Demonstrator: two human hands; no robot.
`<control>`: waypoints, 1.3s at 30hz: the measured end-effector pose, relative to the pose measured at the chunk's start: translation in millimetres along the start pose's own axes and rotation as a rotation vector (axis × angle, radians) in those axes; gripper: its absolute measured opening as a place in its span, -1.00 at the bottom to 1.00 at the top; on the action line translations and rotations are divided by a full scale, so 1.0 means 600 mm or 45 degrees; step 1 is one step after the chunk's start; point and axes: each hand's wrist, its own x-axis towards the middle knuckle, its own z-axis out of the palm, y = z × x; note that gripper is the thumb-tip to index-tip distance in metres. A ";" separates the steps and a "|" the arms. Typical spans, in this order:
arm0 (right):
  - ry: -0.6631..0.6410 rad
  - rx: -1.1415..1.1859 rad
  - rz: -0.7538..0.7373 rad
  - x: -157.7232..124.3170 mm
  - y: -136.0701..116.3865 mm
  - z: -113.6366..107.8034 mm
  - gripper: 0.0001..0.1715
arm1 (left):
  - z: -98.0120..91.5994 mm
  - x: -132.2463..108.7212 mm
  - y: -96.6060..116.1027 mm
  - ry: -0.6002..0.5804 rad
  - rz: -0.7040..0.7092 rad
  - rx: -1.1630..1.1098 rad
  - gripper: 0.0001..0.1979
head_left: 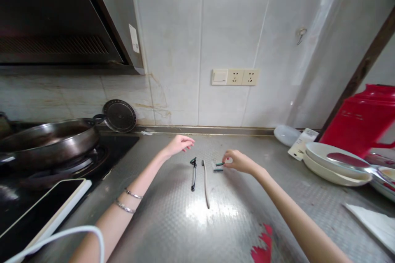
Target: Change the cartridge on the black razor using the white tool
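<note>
On the steel counter (173, 222) lie a dark razor handle (193, 174) and a pale thin stick (205, 183) side by side. Just right of them are two small green cartridge pieces; one (217, 170) lies on the counter, the other (219, 164) is pinched in the fingertips of my right hand (238, 161). My left hand (179, 144) hovers a little above the counter, left of the razor handle, fingers loosely curled and apart, holding nothing. Two bracelets (128, 200) circle my left forearm.
A wok (46, 141) sits on the stove at left, with a round lid (119, 115) leaning on the wall behind. A tablet (40, 209) with a white cable lies front left. Stacked plates with a ladle (336, 164) and a red jug (361, 119) stand at right.
</note>
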 end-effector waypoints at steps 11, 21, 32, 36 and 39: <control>-0.015 -0.026 0.016 0.001 -0.011 0.015 -0.79 | 0.005 0.002 -0.006 -0.055 0.007 0.050 -0.72; 0.013 -0.067 0.020 0.001 -0.021 0.020 -0.79 | 0.010 0.003 -0.011 -0.083 0.007 0.094 -0.70; -0.017 -0.083 0.038 0.000 -0.028 0.022 -0.79 | 0.017 0.001 -0.011 -0.120 -0.019 0.119 -0.71; -0.017 -0.073 0.027 0.000 -0.028 0.023 -0.78 | 0.018 0.000 -0.012 -0.132 -0.023 0.122 -0.71; -0.023 -0.063 0.026 0.000 -0.027 0.023 -0.77 | 0.018 0.000 -0.014 -0.139 -0.016 0.121 -0.71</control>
